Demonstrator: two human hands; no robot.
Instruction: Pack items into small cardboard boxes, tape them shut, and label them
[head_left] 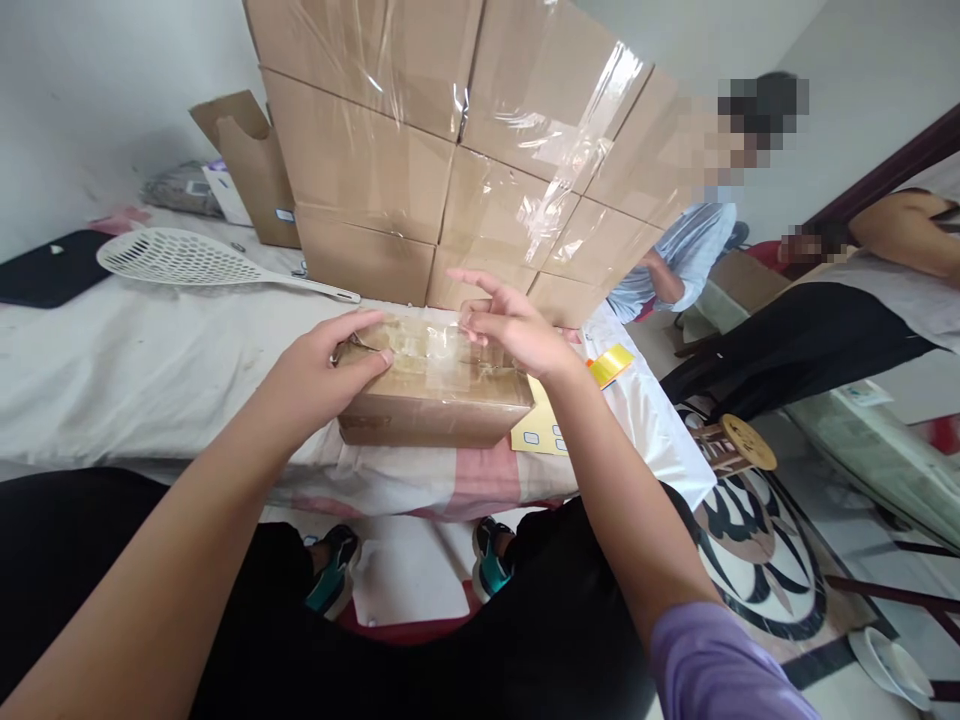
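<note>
White walls (90, 90), patterned tile floor (757, 560), daylight

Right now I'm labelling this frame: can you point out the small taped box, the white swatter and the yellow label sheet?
small taped box (427, 415): head view, front side wall.
white swatter (169, 255): head view, mesh head.
yellow label sheet (536, 432): head view, its lower corner showing beside the box.

No text, brand, number or sign can be read anywhere. The yellow card (541, 430) lying just beside the small taped carton (435, 385) carries a few small white patches, but they are too small to make out as letters. A pale label sits on the open brown carton (255, 165) at the back — blurred, nothing legible. The stacked cartons (465, 150) wrapped in clear tape show plain brown faces with no print.
</note>
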